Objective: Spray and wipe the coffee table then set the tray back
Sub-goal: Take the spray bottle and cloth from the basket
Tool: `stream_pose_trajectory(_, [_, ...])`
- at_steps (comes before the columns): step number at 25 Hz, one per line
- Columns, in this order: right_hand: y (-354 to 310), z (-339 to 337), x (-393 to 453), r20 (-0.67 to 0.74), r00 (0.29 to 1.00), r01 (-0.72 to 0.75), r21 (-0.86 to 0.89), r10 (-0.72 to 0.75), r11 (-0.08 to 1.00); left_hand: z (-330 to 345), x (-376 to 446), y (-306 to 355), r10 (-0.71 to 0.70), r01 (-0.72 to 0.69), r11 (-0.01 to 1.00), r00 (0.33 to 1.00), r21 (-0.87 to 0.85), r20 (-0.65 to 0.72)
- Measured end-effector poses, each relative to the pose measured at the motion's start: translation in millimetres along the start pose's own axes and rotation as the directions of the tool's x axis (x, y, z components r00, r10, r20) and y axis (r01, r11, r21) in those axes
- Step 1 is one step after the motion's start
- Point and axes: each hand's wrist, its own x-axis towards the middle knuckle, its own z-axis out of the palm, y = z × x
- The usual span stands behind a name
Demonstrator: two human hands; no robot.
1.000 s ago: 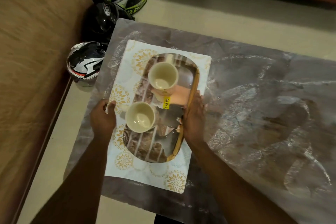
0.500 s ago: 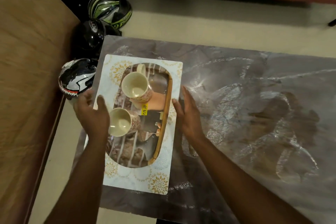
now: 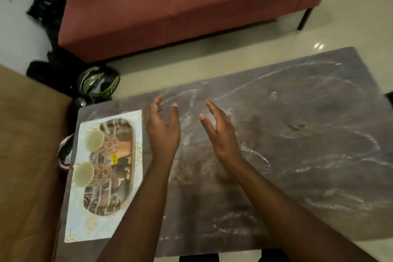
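Observation:
The dark marble coffee table (image 3: 297, 155) fills the middle and right of the head view, with pale smear marks on it. At its left end lies a white mat with gold flowers (image 3: 136, 176), and on the mat rests the oval tray (image 3: 119, 189) holding two cream cups with red flowers, one farther (image 3: 94, 139) and one nearer (image 3: 84, 173). My left hand (image 3: 162, 130) and my right hand (image 3: 219, 132) hover above the table to the right of the tray, palms facing each other, fingers apart, holding nothing.
A red sofa (image 3: 180, 0) stands beyond the table. Helmets lie on the floor by the table's far left corner, one green and black (image 3: 97, 80), another partly hidden under the table edge (image 3: 63, 153). A brown wooden surface (image 3: 27, 155) runs along the left.
Both hands have left the tray and mat and moved right, up over the bare table. The view has swung up and right, showing the sofa.

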Motion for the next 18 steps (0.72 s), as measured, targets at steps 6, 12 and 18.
stream_pose_trajectory(6, [-35.6, -216.3, -24.8, -0.155, 0.983, 0.077, -0.122, -0.095, 0.99, 101.2, -88.2, 181.6, 0.138, -0.116, 0.986, 0.971, -0.119, 0.195])
stream_pose_trajectory(12, [-59.2, -416.7, -68.6, -0.386, 0.92, 0.004, -0.17, -0.071, 0.985, 198.8, -169.5, 333.5, 0.359, -0.279, 0.929, 0.837, -0.242, 0.412])
stream_pose_trajectory(18, [-28.7, -546.6, -123.9, -0.624, 0.781, -0.153, -0.156, 0.022, 0.976, 289.3, -238.3, 408.1, 0.43, -0.269, 0.901, 0.657, -0.341, 0.619])
